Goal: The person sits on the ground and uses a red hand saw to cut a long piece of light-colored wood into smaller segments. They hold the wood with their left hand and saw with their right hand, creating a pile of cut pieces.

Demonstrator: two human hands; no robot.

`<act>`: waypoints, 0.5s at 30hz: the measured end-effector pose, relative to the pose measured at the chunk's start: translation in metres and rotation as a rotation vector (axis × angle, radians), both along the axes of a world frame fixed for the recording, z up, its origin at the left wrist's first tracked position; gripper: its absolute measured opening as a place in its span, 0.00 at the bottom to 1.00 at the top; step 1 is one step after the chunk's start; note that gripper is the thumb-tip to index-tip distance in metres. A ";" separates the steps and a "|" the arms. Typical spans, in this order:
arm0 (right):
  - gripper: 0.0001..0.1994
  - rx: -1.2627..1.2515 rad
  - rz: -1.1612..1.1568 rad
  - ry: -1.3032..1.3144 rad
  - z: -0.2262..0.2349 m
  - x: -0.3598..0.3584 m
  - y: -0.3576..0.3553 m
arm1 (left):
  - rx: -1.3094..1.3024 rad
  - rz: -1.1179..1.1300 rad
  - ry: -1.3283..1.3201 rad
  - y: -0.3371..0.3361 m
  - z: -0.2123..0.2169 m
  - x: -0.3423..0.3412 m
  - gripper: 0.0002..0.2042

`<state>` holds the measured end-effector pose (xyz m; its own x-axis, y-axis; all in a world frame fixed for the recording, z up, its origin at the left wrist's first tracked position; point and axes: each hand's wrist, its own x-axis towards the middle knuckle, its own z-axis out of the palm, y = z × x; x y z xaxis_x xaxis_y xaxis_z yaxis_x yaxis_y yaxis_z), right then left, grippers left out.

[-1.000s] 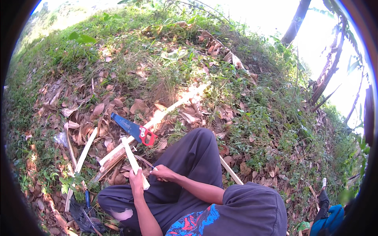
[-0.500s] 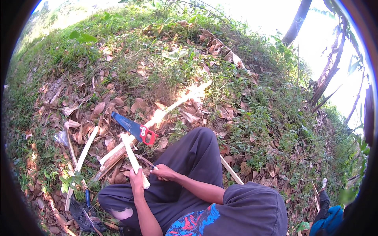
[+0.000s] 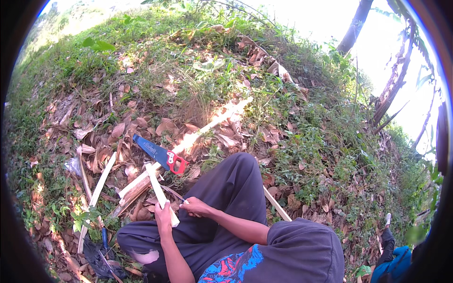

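My left hand [image 3: 163,216] is closed round the lower part of a pale, flat wooden stick [image 3: 156,187], which slants up and to the left. Close beside it, my right hand [image 3: 196,206] grips the handle of a thin-bladed knife [image 3: 173,193]. The knife's blade points up-left toward the stick; whether the two touch I cannot tell. Beyond the stick's far end, a handsaw [image 3: 161,156] with a blue blade and red handle lies against a log [image 3: 134,192] with a split, pale face.
Another pale wood strip [image 3: 103,179] lies at the left, near a blue-handled tool [image 3: 104,237] and black plastic [image 3: 96,259]. A further strip [image 3: 277,203] pokes out behind my knee. Dry leaves and weeds cover the sloping ground. Another person [image 3: 394,264] is at the lower right.
Almost nothing differs. Both hands keep their grips, and the stick and knife stay nearly in place.
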<state>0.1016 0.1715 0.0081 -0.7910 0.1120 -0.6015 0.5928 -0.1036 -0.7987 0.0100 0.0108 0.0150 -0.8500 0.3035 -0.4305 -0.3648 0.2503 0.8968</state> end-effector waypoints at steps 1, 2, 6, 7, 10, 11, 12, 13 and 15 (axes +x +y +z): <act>0.18 -0.003 0.004 0.003 0.000 -0.001 -0.001 | 0.010 0.012 0.028 0.000 -0.004 0.000 0.12; 0.18 -0.001 0.007 0.005 0.000 -0.002 -0.002 | 0.021 0.025 0.057 -0.001 -0.007 -0.001 0.11; 0.18 -0.011 -0.006 0.011 -0.004 -0.001 -0.001 | 0.019 0.024 0.067 0.001 -0.004 0.001 0.11; 0.18 -0.016 -0.010 0.014 -0.003 -0.001 -0.001 | 0.017 0.026 0.064 0.001 -0.005 0.001 0.11; 0.18 -0.003 0.002 0.009 0.001 0.000 -0.001 | 0.010 0.032 0.056 0.000 -0.005 0.000 0.12; 0.18 -0.002 0.001 0.014 0.002 -0.001 -0.002 | 0.008 0.034 0.055 -0.001 -0.004 0.000 0.12; 0.18 0.000 -0.005 0.018 0.000 -0.001 -0.002 | 0.010 0.031 0.053 0.001 0.000 0.001 0.12; 0.18 0.003 -0.011 0.021 -0.001 0.000 -0.002 | 0.012 0.028 0.051 0.002 0.005 0.003 0.12; 0.18 0.002 -0.005 0.003 -0.003 0.000 -0.001 | 0.011 0.023 0.047 0.002 0.007 0.003 0.12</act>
